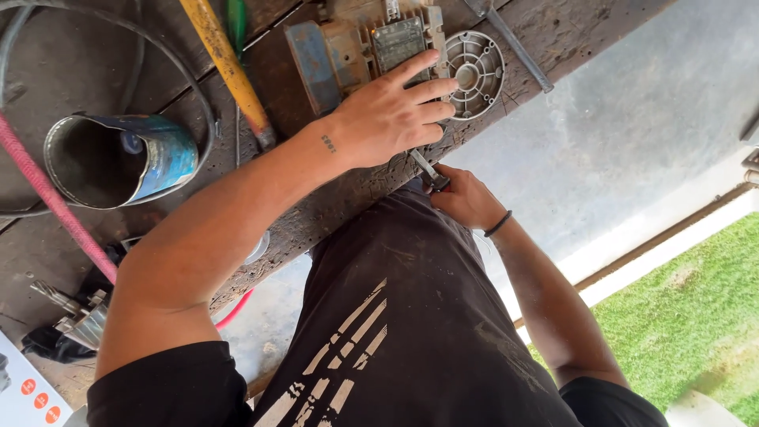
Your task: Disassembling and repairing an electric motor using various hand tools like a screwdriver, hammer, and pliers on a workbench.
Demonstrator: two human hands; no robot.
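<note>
Under the left hand (387, 119), grimy grey-blue machine casing (356, 51)

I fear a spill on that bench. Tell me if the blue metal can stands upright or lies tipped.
Tipped. The blue metal can lies on its side on the wooden bench, its open mouth facing the camera and its dark inside looking empty.

Black short sleeves, black wristband (498, 224), dusty dark striped trousers (395, 316).
</note>
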